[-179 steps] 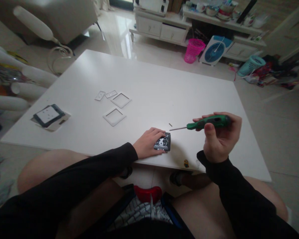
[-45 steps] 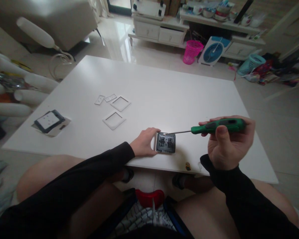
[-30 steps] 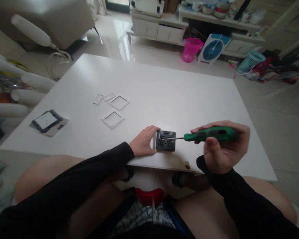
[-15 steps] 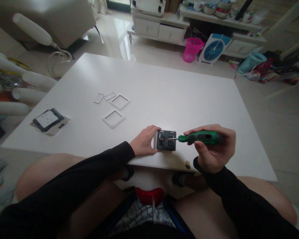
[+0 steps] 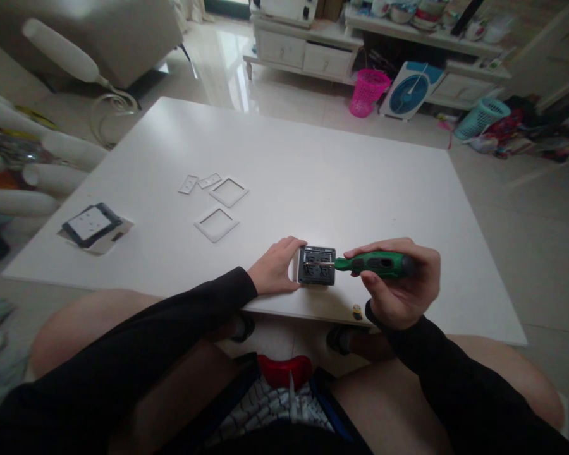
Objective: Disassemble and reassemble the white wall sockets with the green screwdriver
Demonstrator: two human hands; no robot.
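Note:
Near the front edge of the white table lies a dark wall socket (image 5: 317, 274), its inner side facing up. My left hand (image 5: 277, 268) grips it from the left, thumb and fingers at its near and far corners. A green and black screwdriver (image 5: 379, 264) is in my right hand (image 5: 408, 284), closed around its handle. The metal shaft points left across the socket, and its tip is over the left part of it. Whether the tip sits in a screw is too small to tell.
On the table (image 5: 336, 170) lie two white frames (image 5: 217, 225) and two small white cover plates (image 5: 188, 184). At the left edge a dark-backed socket (image 5: 92, 224) rests on a paper piece. A small yellow figure sticker (image 5: 357, 312) is near the front edge.
My right hand and the screwdriver have shifted slightly left, toward the socket. My left hand keeps its hold on the socket.

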